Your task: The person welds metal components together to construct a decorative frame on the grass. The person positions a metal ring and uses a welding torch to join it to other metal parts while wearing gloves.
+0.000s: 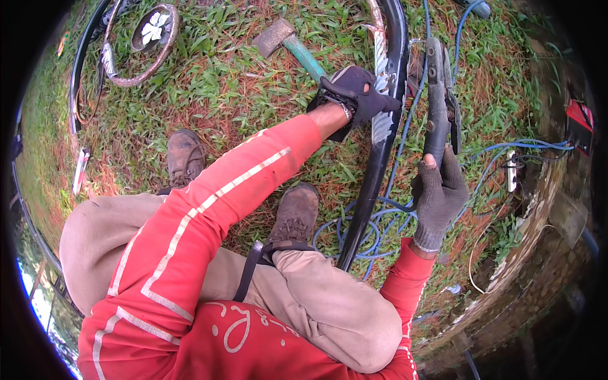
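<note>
My left hand, in a dark glove, is closed over the end of a hammer's green handle, with one finger stretched onto a black metal bar. The hammer has a rusty block head over the grass; its handle end is hidden under my glove. The curved black bar carries a flaking, whitish ornament along its edge. My right hand, in a grey fingerless glove, grips what looks like a welding electrode holder. It is long and dark, with a lever along one side, right of the bar.
A rusty ring with a white flower ornament lies at upper left. Blue cables loop over the grass beside the bar. At right stand a red and black box and a white socket strip, along a rough ledge.
</note>
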A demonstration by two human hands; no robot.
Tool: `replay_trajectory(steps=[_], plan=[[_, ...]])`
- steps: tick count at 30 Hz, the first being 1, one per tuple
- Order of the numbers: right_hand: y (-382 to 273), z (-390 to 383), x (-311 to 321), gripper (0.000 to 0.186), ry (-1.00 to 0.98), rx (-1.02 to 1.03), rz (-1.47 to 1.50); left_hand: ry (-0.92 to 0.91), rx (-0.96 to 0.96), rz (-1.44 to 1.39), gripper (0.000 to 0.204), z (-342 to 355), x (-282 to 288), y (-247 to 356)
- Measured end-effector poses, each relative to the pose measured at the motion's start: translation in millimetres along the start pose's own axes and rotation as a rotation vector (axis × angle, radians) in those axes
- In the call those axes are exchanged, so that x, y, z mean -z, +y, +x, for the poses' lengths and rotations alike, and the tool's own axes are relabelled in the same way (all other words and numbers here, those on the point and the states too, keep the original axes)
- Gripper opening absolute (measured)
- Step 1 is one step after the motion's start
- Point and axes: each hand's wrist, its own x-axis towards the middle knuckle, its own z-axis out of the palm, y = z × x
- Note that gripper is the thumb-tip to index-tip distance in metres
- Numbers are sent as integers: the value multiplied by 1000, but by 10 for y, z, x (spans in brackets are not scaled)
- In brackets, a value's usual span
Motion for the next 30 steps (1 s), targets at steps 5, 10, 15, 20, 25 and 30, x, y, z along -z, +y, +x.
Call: replay_trajectory(steps=[5,10,15,20,25,30], plan=[[95,-32,14,47,23,-25,14,-46,0,39,57,37,5,-25],[128,-57,34,52,-4,-45,-3,-9,-25,-36,61,29,-56,-78],[203,-81,62,52,9,-61,16,-40,-5,124,59,95,-56,-72],[187,-126,70,51,35,-65,61,-35,0,-24,54,98,-101,-162],[203,-178,110,48,80,-77,57,-61,145,-112,43,20,14,-27],[234,-221,164,46,84,-86,78,-58,16,-195,34,192,-188,-192]])
